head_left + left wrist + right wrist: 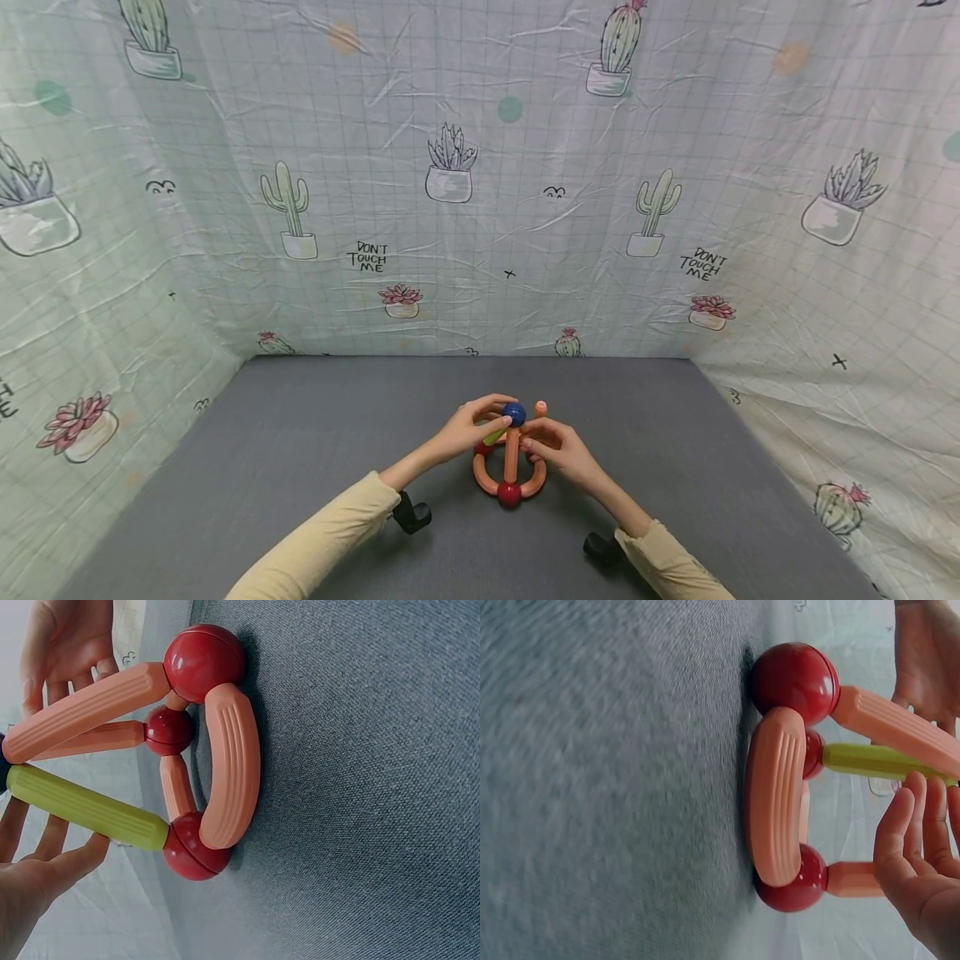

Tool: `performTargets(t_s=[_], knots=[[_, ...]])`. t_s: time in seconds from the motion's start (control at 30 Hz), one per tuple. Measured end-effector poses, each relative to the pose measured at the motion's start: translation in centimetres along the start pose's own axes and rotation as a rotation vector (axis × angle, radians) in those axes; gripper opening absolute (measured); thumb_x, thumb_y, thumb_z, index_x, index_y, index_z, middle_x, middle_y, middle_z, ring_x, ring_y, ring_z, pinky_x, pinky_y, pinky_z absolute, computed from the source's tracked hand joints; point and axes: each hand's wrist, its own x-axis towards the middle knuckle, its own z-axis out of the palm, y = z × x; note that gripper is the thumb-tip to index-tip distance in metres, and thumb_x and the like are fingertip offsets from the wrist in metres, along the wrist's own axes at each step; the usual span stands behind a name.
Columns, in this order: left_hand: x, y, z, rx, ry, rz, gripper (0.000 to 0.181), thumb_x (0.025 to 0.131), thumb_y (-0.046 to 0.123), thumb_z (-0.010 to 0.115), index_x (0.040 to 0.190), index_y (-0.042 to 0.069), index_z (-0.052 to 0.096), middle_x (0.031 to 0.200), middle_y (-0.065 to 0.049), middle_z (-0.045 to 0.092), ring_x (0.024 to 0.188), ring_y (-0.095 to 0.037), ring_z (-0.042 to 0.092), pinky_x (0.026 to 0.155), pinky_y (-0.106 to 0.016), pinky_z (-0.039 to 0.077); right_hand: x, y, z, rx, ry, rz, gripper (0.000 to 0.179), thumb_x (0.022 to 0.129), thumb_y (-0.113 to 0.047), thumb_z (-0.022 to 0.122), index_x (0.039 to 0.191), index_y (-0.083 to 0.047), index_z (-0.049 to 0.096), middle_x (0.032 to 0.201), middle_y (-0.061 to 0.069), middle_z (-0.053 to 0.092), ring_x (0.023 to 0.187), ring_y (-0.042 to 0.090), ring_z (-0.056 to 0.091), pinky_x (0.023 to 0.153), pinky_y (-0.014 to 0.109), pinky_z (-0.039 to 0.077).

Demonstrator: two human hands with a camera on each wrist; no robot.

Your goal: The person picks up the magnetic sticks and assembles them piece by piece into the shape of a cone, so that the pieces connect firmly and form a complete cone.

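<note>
A toy frame of sticks and balls stands on the grey table, with a blue ball (513,414) on top. My left hand (472,427) grips that ball between thumb and fingers. Below it lean a green stick (90,806) and an orange stick (512,457). Their lower ends sit in red balls (196,847) joined by curved orange pieces (776,799) as a ring. Another orange stick (541,408) rises behind my right hand (561,450), its top apart from the blue ball. The right fingers, loosely bent, are close beside the frame's upper part.
A grey cloth-covered table (337,408) spreads around the frame. Behind and at both sides hangs a pale curtain (480,300) printed with cacti. Black wrist devices (411,512) sit under both forearms, close over the tabletop.
</note>
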Motion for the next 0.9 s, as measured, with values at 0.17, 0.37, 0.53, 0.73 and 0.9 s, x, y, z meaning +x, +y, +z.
performTargets(t_s=[0.17, 0.37, 0.53, 0.73, 0.9], knots=[[0.0, 0.0, 0.0, 0.001, 0.0, -0.003, 0.038, 0.092, 0.013, 0.047, 0.129, 0.003, 0.044, 0.12, -0.019, 0.055, 0.11, -0.034, 0.053, 0.089, -0.046, 0.043, -0.3, -0.2, -0.4, -0.053, 0.047, -0.041, 0.032, 0.09, -0.013, 0.052, 0.114, 0.008, 0.051, 0.109, 0.029, 0.054, 0.086, 0.016, 0.061, 0.072, 0.037, 0.051], [0.0, 0.2, 0.0, -0.003, -0.002, 0.004, 0.038, 0.092, 0.013, 0.047, 0.129, 0.002, 0.044, 0.119, -0.02, 0.055, 0.109, -0.035, 0.054, 0.089, -0.047, 0.043, -0.6, -0.2, -0.9, -0.116, 0.142, -0.106, 0.025, 0.088, -0.011, 0.054, 0.108, 0.004, 0.055, 0.102, 0.027, 0.058, 0.087, 0.03, 0.06, 0.071, 0.024, 0.049], [0.0, 0.1, 0.0, -0.01, 0.002, -0.003, 0.038, 0.093, 0.014, 0.047, 0.128, 0.003, 0.045, 0.121, -0.019, 0.054, 0.109, -0.034, 0.054, 0.088, -0.045, 0.044, -0.6, 0.0, -1.3, -0.154, 0.217, -0.162, 0.022, 0.086, -0.011, 0.057, 0.104, 0.002, 0.058, 0.097, 0.025, 0.06, 0.086, 0.029, 0.06, 0.069, 0.022, 0.048], [0.1, -0.2, 0.0, -0.015, 0.006, -0.019, 0.039, 0.093, 0.015, 0.047, 0.129, 0.003, 0.044, 0.122, -0.018, 0.054, 0.109, -0.034, 0.054, 0.089, -0.044, 0.044, -0.5, 0.2, -1.8, -0.18, 0.319, -0.16, 0.021, 0.085, -0.013, 0.059, 0.102, -0.001, 0.059, 0.094, 0.019, 0.061, 0.08, 0.004, 0.058, 0.067, 0.022, 0.049], [0.0, -0.2, 0.1, -0.012, 0.015, -0.024, 0.038, 0.092, 0.015, 0.048, 0.128, 0.005, 0.045, 0.122, -0.017, 0.054, 0.109, -0.033, 0.054, 0.089, -0.045, 0.043, -0.4, 0.3, -2.1, -0.182, 0.349, -0.142, 0.022, 0.085, -0.015, 0.06, 0.103, -0.003, 0.058, 0.094, 0.018, 0.061, 0.078, 0.003, 0.057, 0.065, 0.022, 0.048]])
